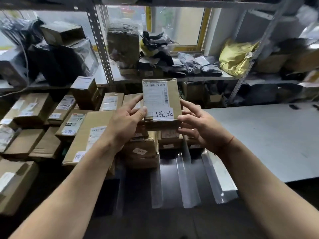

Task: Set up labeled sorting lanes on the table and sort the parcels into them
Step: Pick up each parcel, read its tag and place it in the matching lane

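Head view shows left hand [126, 120] and right hand [198, 125] pinching a small parcel [161, 102] labelled 已完成 above the middle stack, so I would lower it flat, label facing up.

Stacked boxes [43, 118] crowd the left side; the grey table [267, 135] on the right lies open for passing.

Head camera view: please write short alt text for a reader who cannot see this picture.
Two bare hands hold up a small cardboard box with a shipping label and a white paper slip reading 已完成; the left hand and right hand grip its sides. Behind are stacked cardboard parcels, metal shelves with bags, and a grey table at right.
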`<action>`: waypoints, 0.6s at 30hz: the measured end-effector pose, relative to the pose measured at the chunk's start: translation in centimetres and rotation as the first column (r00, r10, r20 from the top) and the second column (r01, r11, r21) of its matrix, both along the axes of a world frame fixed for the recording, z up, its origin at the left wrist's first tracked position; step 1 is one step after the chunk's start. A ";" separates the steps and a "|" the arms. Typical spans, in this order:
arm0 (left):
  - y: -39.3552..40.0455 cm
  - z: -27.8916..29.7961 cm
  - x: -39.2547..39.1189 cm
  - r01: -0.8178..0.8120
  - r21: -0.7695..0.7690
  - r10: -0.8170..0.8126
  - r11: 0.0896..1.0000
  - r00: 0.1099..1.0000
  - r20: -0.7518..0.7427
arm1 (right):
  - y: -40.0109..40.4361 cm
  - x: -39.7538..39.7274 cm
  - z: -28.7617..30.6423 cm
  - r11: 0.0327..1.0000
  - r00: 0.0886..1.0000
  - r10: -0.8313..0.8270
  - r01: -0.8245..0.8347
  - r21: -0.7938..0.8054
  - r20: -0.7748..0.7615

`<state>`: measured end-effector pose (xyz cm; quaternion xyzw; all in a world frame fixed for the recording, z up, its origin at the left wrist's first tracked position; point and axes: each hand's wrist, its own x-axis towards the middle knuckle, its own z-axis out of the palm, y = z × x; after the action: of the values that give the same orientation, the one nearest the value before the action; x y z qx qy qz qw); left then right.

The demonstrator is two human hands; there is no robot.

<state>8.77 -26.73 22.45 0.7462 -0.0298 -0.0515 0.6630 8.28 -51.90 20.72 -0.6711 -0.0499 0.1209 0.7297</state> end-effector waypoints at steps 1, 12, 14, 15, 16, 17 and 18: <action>-1.6 -0.4 -0.2 -0.013 -0.007 0.013 1.000 1.000 -0.012 | -1.4 -0.1 -0.4 1.000 1.000 0.004 -0.004 0.013 -0.015; -10.6 -10.9 -2.3 -0.225 0.107 0.247 0.969 0.922 -0.297 | -7.6 -0.3 -9.5 0.992 0.961 -0.056 0.084 0.092 -0.271; -11.4 -12.9 -2.6 -0.279 -0.004 0.253 0.960 0.878 -0.406 | -7.7 -0.1 -10.3 0.992 0.960 -0.059 0.086 0.089 -0.274; -11.9 -13.3 -2.9 -0.288 -0.090 0.216 0.953 0.860 -0.463 | -7.7 0.0 -10.7 0.993 0.960 -0.058 0.083 0.081 -0.273; -12.4 -13.5 -3.1 -0.303 -0.188 0.170 0.934 0.842 -0.512 | -7.7 0.1 -11.1 0.993 0.961 -0.059 0.083 0.078 -0.272; -12.9 -13.8 -3.2 -0.339 -0.276 0.143 0.899 0.824 -0.547 | -7.6 0.1 -11.5 0.993 0.960 -0.058 0.083 0.079 -0.274; -13.3 -14.0 -3.3 -0.377 -0.343 0.128 0.860 0.811 -0.570 | -7.5 0.1 -11.8 0.993 0.959 -0.055 0.081 0.082 -0.277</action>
<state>5.51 -40.06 8.45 0.5299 0.2452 -0.1554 0.7969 8.42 -59.37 8.87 -0.6147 0.0691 0.1851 0.7636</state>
